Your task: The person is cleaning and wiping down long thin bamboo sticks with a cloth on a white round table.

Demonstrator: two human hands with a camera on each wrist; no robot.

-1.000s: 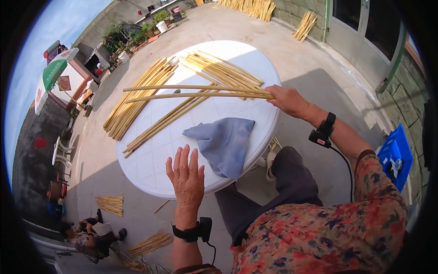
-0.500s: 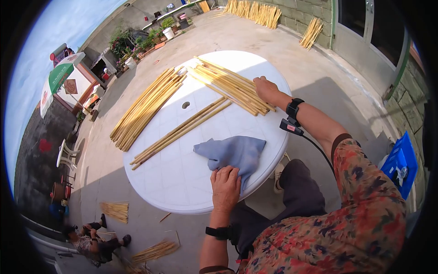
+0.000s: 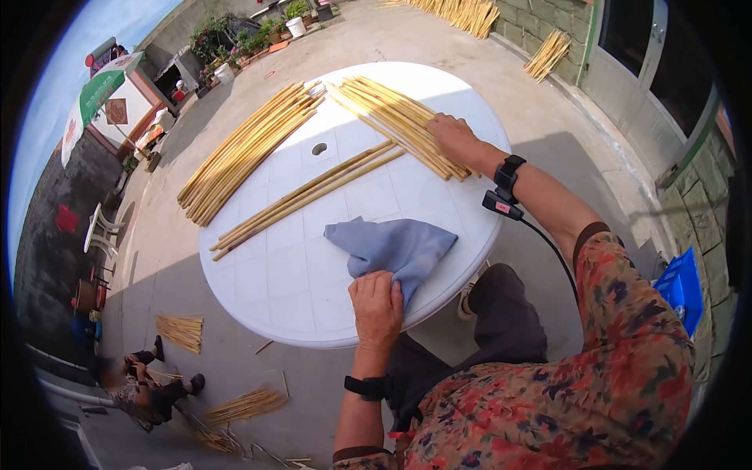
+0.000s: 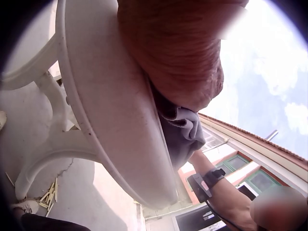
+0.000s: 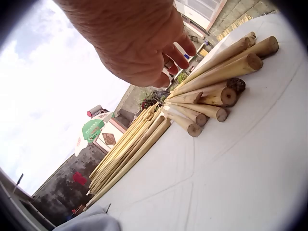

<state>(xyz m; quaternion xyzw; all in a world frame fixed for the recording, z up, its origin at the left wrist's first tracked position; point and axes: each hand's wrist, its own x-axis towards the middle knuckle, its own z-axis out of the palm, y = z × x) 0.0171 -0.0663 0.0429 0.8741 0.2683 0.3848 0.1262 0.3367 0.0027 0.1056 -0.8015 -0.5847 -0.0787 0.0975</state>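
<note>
Near the front edge of the white round table (image 3: 266, 301), my left hand (image 3: 377, 309) grips the near end of a crumpled blue-grey cloth (image 3: 407, 247), thumb on its right side. My right hand (image 3: 456, 139) is over the right-hand pile of peeled sticks (image 3: 384, 113). In the right wrist view its fingers (image 5: 178, 57) hang loosely bent and apart above those sticks, holding none. A larger bundle of sticks (image 3: 247, 157) lies at the table's left. Between the two piles, several sticks (image 3: 305, 197) lie side by side, slanting toward the front left.
The table has a small center hole (image 3: 319, 149). On the ground at lower left, a seated person (image 3: 149, 389) is near bundles of sticks (image 3: 247, 407). More sticks (image 3: 548, 55) lean on the wall by the door. A blue crate (image 3: 680, 290) is at right.
The right hand has released two long sticks, which now lie with the middle group, and moved over the right pile. The left hand, earlier raised and spread, has come down onto the cloth.
</note>
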